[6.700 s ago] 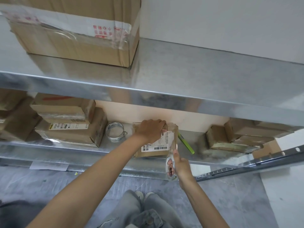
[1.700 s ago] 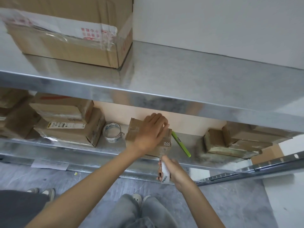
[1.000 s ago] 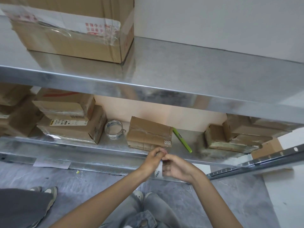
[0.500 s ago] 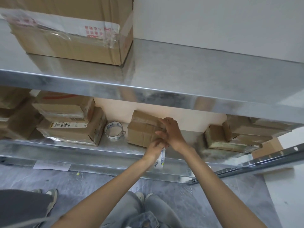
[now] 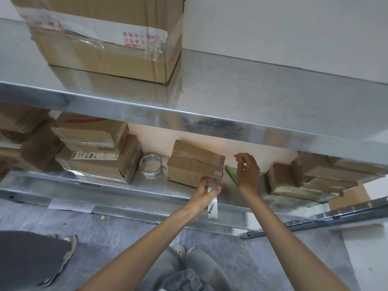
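A small taped cardboard box [image 5: 194, 164] lies on the lower metal shelf [image 5: 147, 185]. My left hand [image 5: 207, 190] grips a roll of clear tape [image 5: 212, 206] seen edge-on, just in front of the box's near right corner. My right hand [image 5: 247, 171] hovers to the right of the box with fingers loosely spread, holding nothing. A green pen [image 5: 231, 174] lies on the shelf between the box and my right hand, partly hidden by it.
A second tape roll [image 5: 151, 165] sits left of the box. Stacked cardboard boxes [image 5: 94, 152] fill the shelf's left, more boxes [image 5: 310, 177] its right. A large box [image 5: 105, 34] stands on the upper shelf [image 5: 231, 97]. Another person's leg and shoe [image 5: 42, 255] are at lower left.
My right hand has lifted off the box's right end and moved right, fingers spread. My left hand with the tape roll stays at the box's front right corner.
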### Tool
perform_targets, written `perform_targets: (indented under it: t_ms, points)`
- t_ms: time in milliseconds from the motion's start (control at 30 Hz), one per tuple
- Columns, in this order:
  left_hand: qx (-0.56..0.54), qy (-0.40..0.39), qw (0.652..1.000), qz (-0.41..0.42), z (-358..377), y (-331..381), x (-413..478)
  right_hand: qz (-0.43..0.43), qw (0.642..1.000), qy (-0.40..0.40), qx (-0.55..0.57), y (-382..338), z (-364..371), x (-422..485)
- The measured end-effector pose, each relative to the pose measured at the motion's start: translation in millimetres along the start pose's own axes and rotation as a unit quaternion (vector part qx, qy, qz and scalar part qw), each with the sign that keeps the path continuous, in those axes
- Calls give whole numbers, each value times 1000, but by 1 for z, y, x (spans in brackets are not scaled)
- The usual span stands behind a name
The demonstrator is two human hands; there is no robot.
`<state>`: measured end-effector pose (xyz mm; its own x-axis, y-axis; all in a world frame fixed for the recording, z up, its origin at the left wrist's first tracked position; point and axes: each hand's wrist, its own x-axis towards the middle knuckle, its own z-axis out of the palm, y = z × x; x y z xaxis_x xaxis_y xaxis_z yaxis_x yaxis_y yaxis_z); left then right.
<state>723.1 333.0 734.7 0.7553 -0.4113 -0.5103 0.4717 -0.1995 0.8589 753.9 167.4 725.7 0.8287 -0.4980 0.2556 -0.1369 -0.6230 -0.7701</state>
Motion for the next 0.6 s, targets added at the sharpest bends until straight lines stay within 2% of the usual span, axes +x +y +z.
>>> perform_targets:
  t_ms: [33, 100, 200, 267, 467, 600]
  points:
    - [4, -2, 1000, 9, -1, 1, 0, 19, 998, -5, -54, 10, -1, 1]
    - [16, 0, 1000, 24, -2, 5, -1, 70, 984, -81, -146, 27, 0, -1]
    - [17, 3, 1000, 26, -1, 8, -2, 106, 933, -195, -283, 39, 7, -6]
    - [2, 6, 1000, 25, 0, 8, 1, 109, 910, -224, -332, 37, 13, -7]
    - [-19, 14, 1000, 20, 1, 18, 8, 101, 888, -236, -380, 38, 19, -1]
    - [-31, 16, 999, 36, 2, 23, 6, 134, 939, -221, -226, 36, 15, 0]
